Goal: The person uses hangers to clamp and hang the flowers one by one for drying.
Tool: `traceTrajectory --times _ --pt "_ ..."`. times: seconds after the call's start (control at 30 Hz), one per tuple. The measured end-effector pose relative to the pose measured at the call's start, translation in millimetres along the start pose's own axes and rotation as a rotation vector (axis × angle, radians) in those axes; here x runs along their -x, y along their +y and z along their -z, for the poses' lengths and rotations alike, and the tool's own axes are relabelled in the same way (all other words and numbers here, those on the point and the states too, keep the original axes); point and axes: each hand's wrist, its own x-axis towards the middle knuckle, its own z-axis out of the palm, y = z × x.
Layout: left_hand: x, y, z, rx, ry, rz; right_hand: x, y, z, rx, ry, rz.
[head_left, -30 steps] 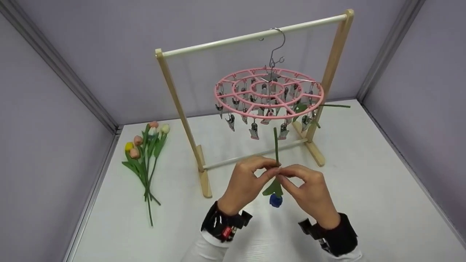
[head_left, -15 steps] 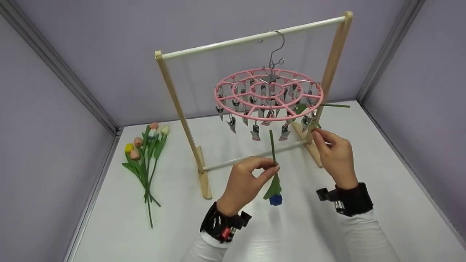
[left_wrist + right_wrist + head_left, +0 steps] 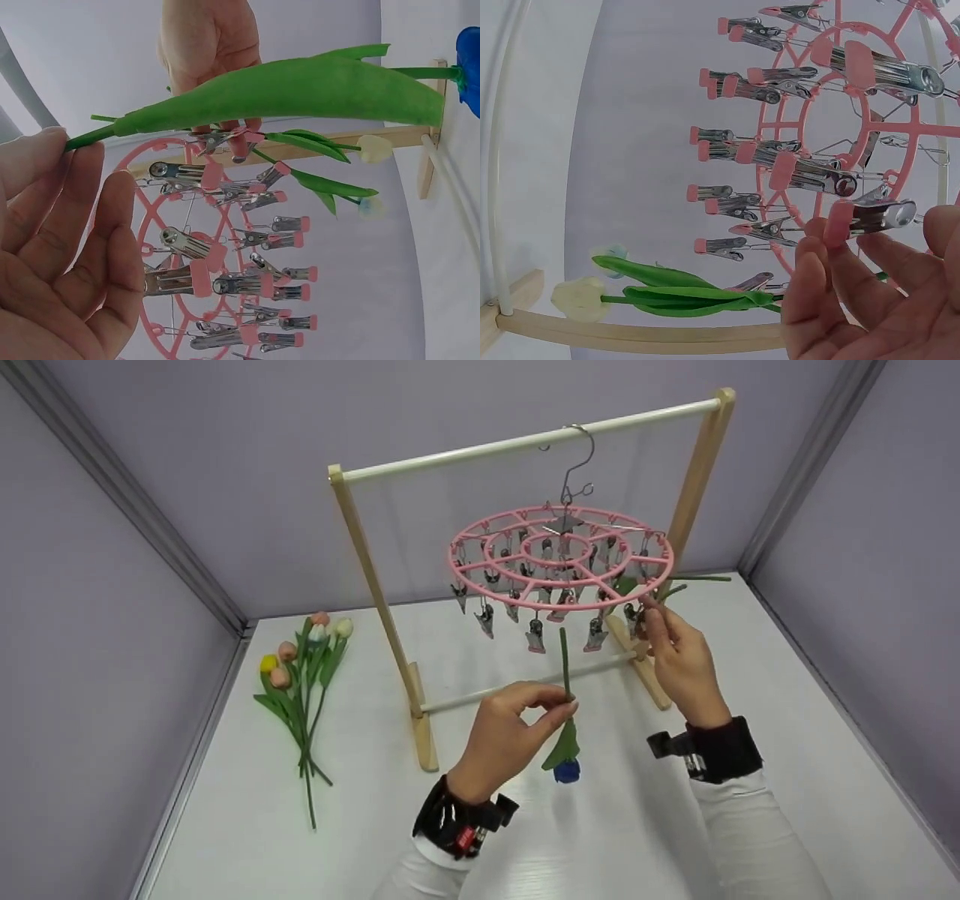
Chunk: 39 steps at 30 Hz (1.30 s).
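My left hand [image 3: 525,727] pinches the green stem of a blue artificial flower [image 3: 567,770], which hangs bloom down in the head view. Its leaf [image 3: 285,94] spans the left wrist view. Up and to the right, my right hand [image 3: 684,660] has its fingers curled round a metal clip [image 3: 874,217] with pink tips, at the right of a round pink clip hanger [image 3: 525,604]. Several other clips dangle from the hanger's rings. Beside the right hand, a white tulip [image 3: 580,298] and a pale blue one [image 3: 613,259] hang from the hanger; their clips are mostly hidden.
The hanger's hook [image 3: 589,446] sits over the white top bar [image 3: 465,453] of a wooden stand. At left on the white table [image 3: 247,840] lies a bunch of tulips [image 3: 300,690] in several colours. Grey walls [image 3: 862,547] enclose the table.
My right hand has left the flower stem and moved up and right to a clip on the hanger's right side. The left hand keeps the flower in nearly the same place.
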Motion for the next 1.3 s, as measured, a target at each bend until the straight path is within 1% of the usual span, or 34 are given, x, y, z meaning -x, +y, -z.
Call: traceTrajectory --times 0.13,0.17,0.2,0.4,0.6,0.67,0.73,0.87,0.93,1.1,1.17,1.3 --pt "-2.1 -1.3 0.6 0.001 0.004 -0.002 -5.1 -1.9 0.6 0.028 0.009 0.028" --pt "-2.7 -1.6 0.7 0.002 0.003 -0.003 -6.9 0.9 1.1 0.035 0.008 0.038" --pt "-3.5 -1.8 0.8 0.001 0.002 -0.003 -9.8 5.8 1.4 0.045 0.0 0.05" --pt "-6.7 -2.2 0.9 0.0 -0.006 -0.01 -13.6 3.7 3.4 0.112 -0.062 0.095" --pt "-11.5 -2.9 0.5 -0.008 -0.009 -0.006 -17.0 2.7 3.3 0.107 -0.093 0.159" --pt "-14.1 -2.9 0.4 -0.023 -0.015 0.004 -16.7 1.5 3.0 0.104 -0.095 0.165" --pt "-17.5 -2.0 0.7 -0.032 -0.025 0.019 -15.3 -0.3 2.6 0.088 -0.099 0.152" --pt "-28.2 1.4 1.1 -0.033 -0.035 0.056 -11.5 -3.3 1.1 -0.027 -0.112 0.099" --pt "-34.3 3.3 1.0 -0.032 -0.034 0.073 -9.7 -4.1 -0.6 -0.086 -0.1 0.085" --pt "-47.1 7.0 0.6 -0.033 -0.017 0.115 -4.6 -4.7 -8.3 -0.243 -0.022 0.066" --pt "-51.2 8.1 0.0 -0.035 -0.002 0.128 -2.1 -4.7 -12.3 -0.336 0.005 0.049" --pt "-58.3 9.4 -2.9 -0.087 0.03 0.136 3.1 -4.3 -19.7 -0.501 0.069 0.006"
